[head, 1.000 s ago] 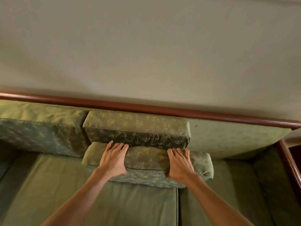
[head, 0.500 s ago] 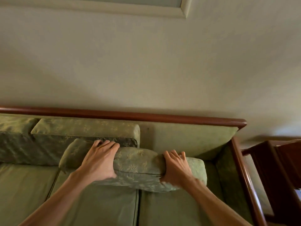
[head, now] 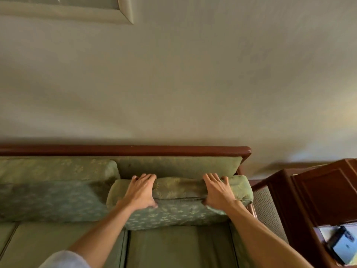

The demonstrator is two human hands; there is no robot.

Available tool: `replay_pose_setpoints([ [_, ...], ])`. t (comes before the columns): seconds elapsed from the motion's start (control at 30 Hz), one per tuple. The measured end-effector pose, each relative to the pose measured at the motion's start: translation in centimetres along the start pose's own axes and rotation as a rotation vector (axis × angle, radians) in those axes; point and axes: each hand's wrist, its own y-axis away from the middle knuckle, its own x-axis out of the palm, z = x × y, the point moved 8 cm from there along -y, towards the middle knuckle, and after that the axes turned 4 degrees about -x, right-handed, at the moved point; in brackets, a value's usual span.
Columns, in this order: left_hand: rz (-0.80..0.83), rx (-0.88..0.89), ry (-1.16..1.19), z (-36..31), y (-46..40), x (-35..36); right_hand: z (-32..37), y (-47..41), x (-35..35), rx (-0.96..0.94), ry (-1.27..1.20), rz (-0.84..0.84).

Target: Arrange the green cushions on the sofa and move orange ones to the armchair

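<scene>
At the right end of the sofa (head: 173, 246), hard against its upholstered back and just under the wooden top rail (head: 123, 150), a green cushion (head: 179, 202) stands on its long edge, its right end reaching the sofa's right arm; the left hand (head: 140, 192) and the right hand (head: 218, 191) each clamp over its top edge, the grip of both being fingers curled over the far side and thumb pressed into the front face, so the fabric bunches between them; beside it to the left, touching or very nearly so, another green cushion (head: 56, 188) already leans upright along the back, its far end out of view; my reading is that the green half of the job is well advanced, with this piece being seated into the last bare stretch of backrest at the right end (it looks a little low and tipped forward, so a push back and a plumping may be wanted); no orange cushion shows anywhere, nor can I say whether the dark wooden furniture (head: 318, 194) beyond the sofa's right arm is the armchair, so how far the orange half has got cannot be told from this view.
</scene>
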Motion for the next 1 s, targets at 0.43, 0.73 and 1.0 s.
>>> replay_pose_setpoints([
  [0.43, 0.074, -0.313, 0.034, 4.3, -4.6, 1.9, -4.1, -4.3, 2.8, 0.249, -0.009, 0.096],
  [0.73, 0.071, -0.31, 0.143, 4.7, -4.9, 1.0, -5.2, -5.0, 2.1, 0.243, -0.187, 0.198],
  [1.0, -0.138, -0.472, 0.916, 6.8, 9.1, -0.2, -0.3, 3.4, -4.5, 0.227, -0.966, -0.189],
])
